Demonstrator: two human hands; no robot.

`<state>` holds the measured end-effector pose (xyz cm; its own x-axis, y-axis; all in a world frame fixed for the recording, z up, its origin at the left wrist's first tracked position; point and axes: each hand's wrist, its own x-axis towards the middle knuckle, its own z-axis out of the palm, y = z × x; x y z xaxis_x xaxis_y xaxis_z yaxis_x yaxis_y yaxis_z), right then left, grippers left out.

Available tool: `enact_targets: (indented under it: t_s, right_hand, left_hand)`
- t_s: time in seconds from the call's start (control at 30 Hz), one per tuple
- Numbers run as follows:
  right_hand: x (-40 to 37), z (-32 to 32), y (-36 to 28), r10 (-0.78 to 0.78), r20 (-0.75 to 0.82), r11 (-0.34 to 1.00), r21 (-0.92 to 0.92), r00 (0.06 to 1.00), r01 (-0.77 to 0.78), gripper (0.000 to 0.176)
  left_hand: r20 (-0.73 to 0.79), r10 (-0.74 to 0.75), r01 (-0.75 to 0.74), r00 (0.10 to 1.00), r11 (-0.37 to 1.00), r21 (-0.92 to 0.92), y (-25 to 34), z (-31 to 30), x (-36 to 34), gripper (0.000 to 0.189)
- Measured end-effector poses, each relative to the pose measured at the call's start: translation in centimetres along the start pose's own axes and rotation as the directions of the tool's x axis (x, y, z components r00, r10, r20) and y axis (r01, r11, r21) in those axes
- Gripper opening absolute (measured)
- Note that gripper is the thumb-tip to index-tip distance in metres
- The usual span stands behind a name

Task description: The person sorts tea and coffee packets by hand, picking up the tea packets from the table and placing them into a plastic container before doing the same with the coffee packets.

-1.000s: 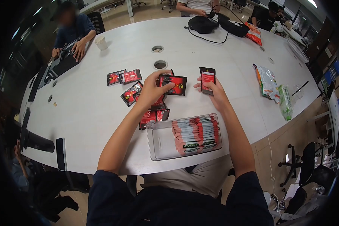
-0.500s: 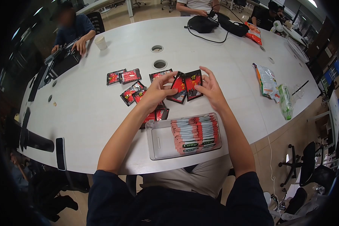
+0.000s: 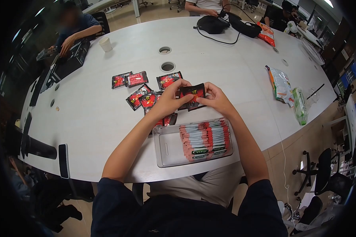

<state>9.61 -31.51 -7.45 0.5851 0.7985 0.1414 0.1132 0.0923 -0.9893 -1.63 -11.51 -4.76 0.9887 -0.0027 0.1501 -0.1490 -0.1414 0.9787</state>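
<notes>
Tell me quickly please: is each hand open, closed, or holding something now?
Left hand: fingers closed on the sachets.
Right hand: fingers closed on the same sachets, from the other side.

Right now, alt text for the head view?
The left hand and right hand pinch black-and-red sachets together over a white table. Loose sachets lie beside the left hand; a clear tray of stick packets sits nearer the person.
</notes>
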Motion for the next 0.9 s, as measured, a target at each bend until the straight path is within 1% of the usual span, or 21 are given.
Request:
enact_targets:
  t_s: [0.07,0.13,0.2,0.27,0.3,0.33,0.4,0.43,0.47,0.5,0.53,0.57,0.6,0.63,0.67,0.73,0.8,0.87,0.9]
  right_hand:
    - [-0.2,0.3,-0.4,0.01,0.03,0.999,0.037,0.999,-0.011,0.032]
    - [0.0,0.6,-0.8,-0.093,-0.039,0.995,0.02,0.995,0.094,0.03]
    - [0.1,0.1,-0.6,-0.07,-0.023,0.997,0.014,0.997,0.071,0.028]
    - [0.2,-0.2,-0.5,-0.053,0.008,0.999,0.009,0.999,0.053,0.027]
    - [0.2,0.0,-0.5,-0.064,-0.039,0.997,0.037,0.997,0.066,0.025]
    - [0.1,0.0,-0.6,-0.074,-0.088,0.995,0.064,0.993,0.08,0.023]
    - [0.0,-0.3,-1.0,-0.082,-0.094,0.993,0.081,0.992,0.09,0.021]
    - [-0.1,-0.4,-1.5,-0.073,-0.144,0.995,0.061,0.987,0.083,0.02]
    - [-0.1,-0.8,-1.7,-0.066,-0.195,0.996,0.042,0.979,0.075,0.02]
    - [-0.2,-1.4,-1.7,0.006,-0.22,1.0,0.012,0.976,-0.003,0.022]
    - [-0.3,-1.5,-1.5,0.01,-0.212,1.0,0.017,0.977,-0.007,0.022]
    - [-0.3,-1.3,-1.7,-0.059,-0.231,0.993,0.086,0.971,0.081,0.024]
    - [-0.1,-0.9,-2.0,-0.127,-0.255,0.973,0.153,0.959,0.17,0.026]
    - [-0.3,-0.6,-2.5,-0.14,-0.292,0.967,0.167,0.946,0.194,0.033]
    - [-0.4,-0.3,-3.4,-0.141,-0.279,0.967,0.168,0.95,0.193,0.033]
    - [-0.6,-0.2,-5.4,-0.126,-0.318,0.969,0.165,0.94,0.185,0.035]
    - [-1.2,0.6,-8.0,-0.12,-0.267,0.98,0.122,0.956,0.157,0.031]
    - [-2.2,2.4,-10.8,-0.156,-0.14,0.985,0.049,0.978,0.164,0.026]
    - [-2.7,3.3,-11.9,-0.165,-0.083,0.986,-0.024,0.983,0.164,0.024]
  left_hand:
    - [-0.038,0.048,-0.046,0.998,0.997,0.06,-0.4,-0.1,0.1,0.031]
    - [-0.032,0.049,-0.047,0.998,0.997,0.065,-0.3,-0.2,0.2,0.03]
    - [-0.036,0.035,-0.033,0.999,0.997,0.066,0.2,-0.1,-0.3,0.029]
    - [-0.039,0.097,-0.092,0.995,0.99,0.102,1.0,-0.1,-0.4,0.028]
    - [-0.058,0.156,-0.149,0.986,0.982,0.117,0.8,-0.3,-0.2,0.028]
    - [-0.092,0.143,-0.132,0.985,0.985,0.115,1.0,-0.7,-0.5,0.027]
    - [-0.221,0.054,-0.031,0.974,0.994,0.105,2.9,-1.8,-1.7,0.026]
    - [-0.24,0.057,-0.049,0.969,0.998,0.04,3.1,-2.7,-2.6,0.026]
    - [-0.318,0.069,-0.065,0.946,0.998,0.023,3.6,-3.2,-3.8,0.025]
    - [-0.345,0.102,-0.106,0.933,0.994,0.008,3.7,-4.1,-5.0,0.025]
    - [-0.373,0.132,-0.145,0.919,0.989,-0.007,3.8,-4.8,-6.2,0.025]
    - [-0.379,0.128,-0.141,0.916,0.99,-0.005,3.9,-5.0,-7.4,0.025]
    - [-0.452,0.113,-0.139,0.885,0.99,-0.026,4.2,-5.1,-8.5,0.025]
    - [-0.524,0.097,-0.142,0.846,0.989,-0.046,4.2,-5.2,-9.6,0.025]
    - [-0.535,0.098,-0.144,0.839,0.989,-0.044,4.0,-5.2,-10.5,0.025]
    - [-0.587,0.074,-0.153,0.806,0.985,-0.086,3.3,-5.1,-11.7,0.026]
    - [-0.608,0.063,-0.179,0.791,0.975,-0.131,3.4,-4.5,-12.1,0.026]
    - [-0.6,0.018,-0.144,0.8,0.976,-0.162,3.3,-4.3,-12.1,0.026]
    - [-0.598,0.062,-0.168,0.799,0.978,-0.123,3.1,-4.3,-12.1,0.025]
